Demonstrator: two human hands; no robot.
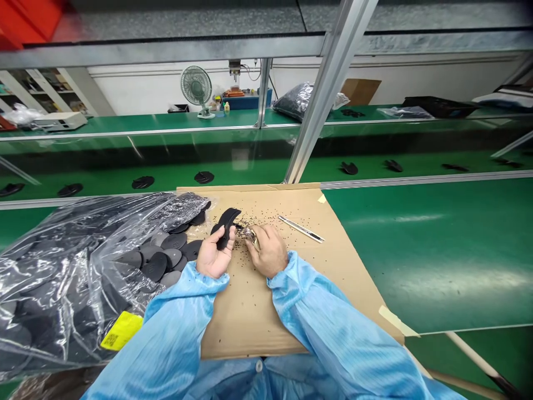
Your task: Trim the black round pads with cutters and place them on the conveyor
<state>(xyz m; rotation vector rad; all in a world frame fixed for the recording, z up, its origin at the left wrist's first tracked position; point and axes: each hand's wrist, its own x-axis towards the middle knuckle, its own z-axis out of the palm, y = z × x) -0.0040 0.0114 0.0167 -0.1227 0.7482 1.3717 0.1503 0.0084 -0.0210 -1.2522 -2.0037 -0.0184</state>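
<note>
My left hand [213,256] is closed on a curved black plastic part [227,221], held up over the cardboard sheet [245,311]. Fingers of my right hand [268,250] wrap round small metal nippers [251,233], whose handles are mostly hidden in the palm. The tips of the nippers are at the right side of the black part; I cannot tell whether they touch it. Tiny black bits lie scattered on the cardboard around both hands. To the right of my right hand lies a slim craft knife [301,229].
At the left, an open clear plastic bag [75,278] holds many flat black discs [155,265] and bears a yellow label [121,330]. Beyond the cardboard, a green conveyor belt [250,161] carries spaced black parts. A slanted metal post [328,94] rises behind the cardboard; a fan [196,88] stands farther back.
</note>
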